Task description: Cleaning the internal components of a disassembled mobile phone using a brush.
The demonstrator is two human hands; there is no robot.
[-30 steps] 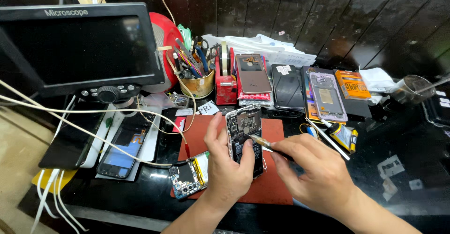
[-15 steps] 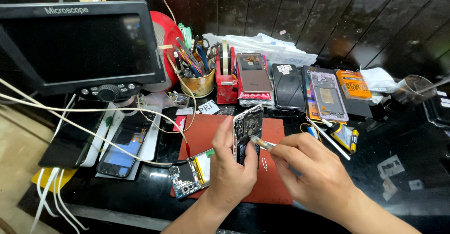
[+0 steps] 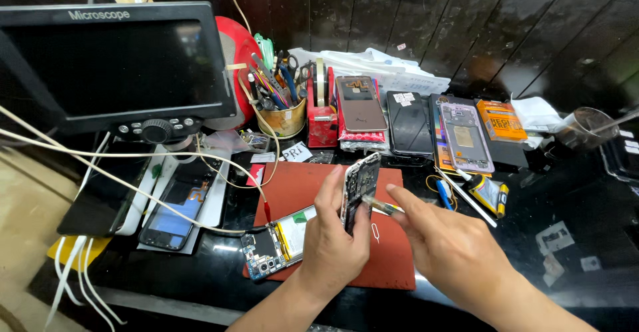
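The left hand (image 3: 333, 242) is clamped on an opened phone body (image 3: 359, 187), holding it up on edge over the middle of the red work mat (image 3: 299, 189); its long axis runs near to far and tips upward, the exposed inner face turned to the right; the right hand (image 3: 452, 252) comes in from the right, fingers pinched together on a thin metal tool (image 3: 381, 205), whose tip meets that open face about midway along its length; so the work lies just left of the right hand and directly above the left, which is the nearer of the two, being wrapped round it; the two hands sit close together, nearly touching; a second stripped phone (image 3: 283, 242) lies flat on the mat's near-left corner, just beside the left wrist; a microscope monitor (image 3: 113, 62) stands far left.
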